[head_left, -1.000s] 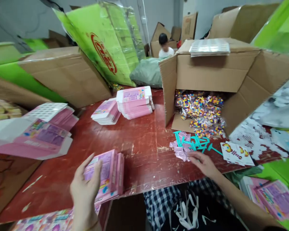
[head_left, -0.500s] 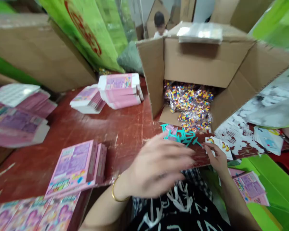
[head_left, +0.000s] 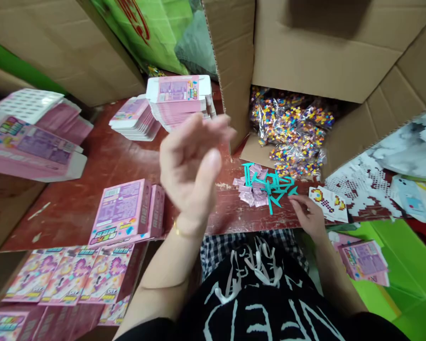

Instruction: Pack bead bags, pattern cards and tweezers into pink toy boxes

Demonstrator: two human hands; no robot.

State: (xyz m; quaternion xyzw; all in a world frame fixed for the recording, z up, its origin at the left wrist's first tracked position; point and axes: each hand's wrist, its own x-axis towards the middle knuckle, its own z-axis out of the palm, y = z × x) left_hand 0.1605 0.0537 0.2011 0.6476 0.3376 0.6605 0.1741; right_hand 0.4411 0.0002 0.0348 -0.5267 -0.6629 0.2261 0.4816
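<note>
My left hand is raised over the red table, empty, its fingers loosely bent and thumb apart. Behind it stands a stack of flat pink boxes, partly covered by the fingers. Low at the table's front edge, my right hand has its fingertips drawn together on a small teal plastic T-shaped tool. Left of that hand, several more teal tools lie over small pink sachets. A white card with pixel pictures rests just right of it.
An open carton holds bags of colourful beads. Filled pink boxes sit at the table's front, with more boxes lower left. White perforated sheets lie at right, above a green bin.
My left hand has swung up and left, away from the teal tools, uncovering the pink sachets. My right fingertips have moved off the card's edge to a teal tool. The view has tilted down.
</note>
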